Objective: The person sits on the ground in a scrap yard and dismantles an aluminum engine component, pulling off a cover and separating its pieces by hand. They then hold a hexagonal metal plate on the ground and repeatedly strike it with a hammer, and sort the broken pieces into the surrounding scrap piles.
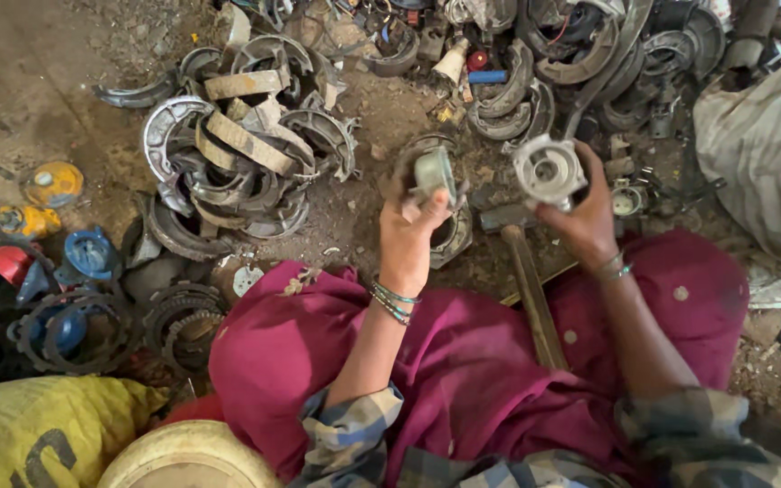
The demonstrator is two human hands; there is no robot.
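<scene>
At the far left, on the dirt floor [38, 81], lie a yellow cap [53, 183] and, nearer the person, blue parts [90, 253] among dark gear rings [74, 330]. A yellow sack [42, 429] fills the lower left corner, with a pale round rim [187, 452] just beside it. Further right a heap of brake shoes [241, 154], curved grey metal with worn tan linings, rests on the floor, well apart from the hands.

The left hand [413, 226] is raised above the magenta lap [463, 361], its fingers clenched around a small greenish metal part [434, 172] held upright at the fingertips. Green bangles [394, 301] circle that wrist. Behind the hand another brake shoe [454, 237] lies on the ground. A wooden handle [529, 298] runs from the lap up between the two hands; its head is a dark block [503, 217] resting on the floor.

The right hand [585, 212] grasps a pale round housing [549, 169] with a hollow middle, held up near the small part but not touching it. A bangle [615, 268] sits on this wrist too.

Along the top, right of centre, more brake shoes and dark scrap [580, 63] are piled together, with a blue tube [487, 77] among them. At the right edge stands a grey sack [766, 154].
</scene>
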